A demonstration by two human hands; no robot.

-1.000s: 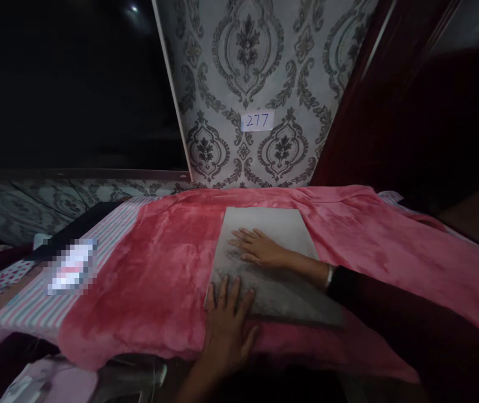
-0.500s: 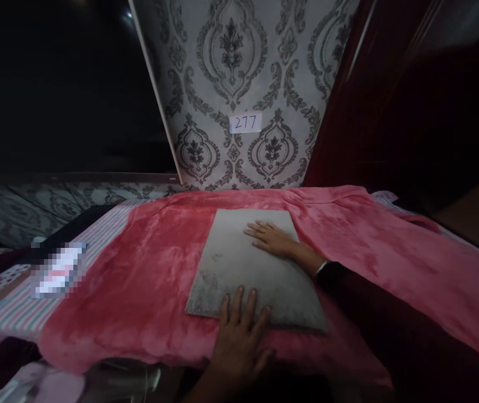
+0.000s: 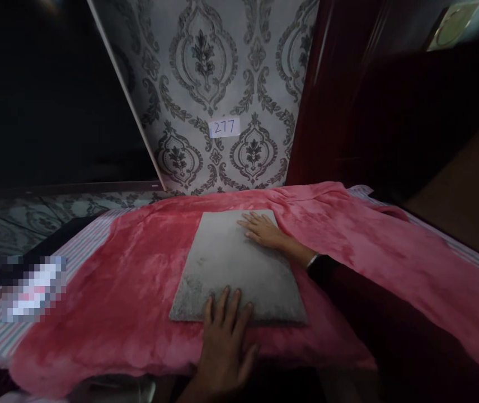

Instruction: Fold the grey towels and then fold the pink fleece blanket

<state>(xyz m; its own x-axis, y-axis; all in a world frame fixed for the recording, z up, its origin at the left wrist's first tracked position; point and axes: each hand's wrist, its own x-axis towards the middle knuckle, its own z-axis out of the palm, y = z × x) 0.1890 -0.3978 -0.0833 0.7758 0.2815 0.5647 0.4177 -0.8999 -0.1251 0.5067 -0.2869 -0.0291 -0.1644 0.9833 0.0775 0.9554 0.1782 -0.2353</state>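
A flat grey piece of plush fabric, like a small mat (image 3: 231,268), lies on a pink plush blanket (image 3: 130,296). Its surface looks smooth, with darker ruffled pile along the near edge. My right hand (image 3: 264,232), with a bracelet at the wrist, rests flat near the mat's far right corner, fingers spread and pointing left. Over the near edge, my left hand (image 3: 225,341) lies palm down, its fingers apart on the mat and its thumb out to the right. Neither hand grips anything.
Under the blanket is a striped cloth (image 3: 75,252), showing at the left. A pixelated object (image 3: 33,289) sits on it. Behind stand a patterned wall (image 3: 206,101) with a paper label (image 3: 224,127) reading 277, a dark screen (image 3: 50,101) and a dark red panel (image 3: 315,112).
The view has turned, so everything sits further left in the picture. My right hand has slid slightly toward the mat's far edge. My left hand stays at the near edge.
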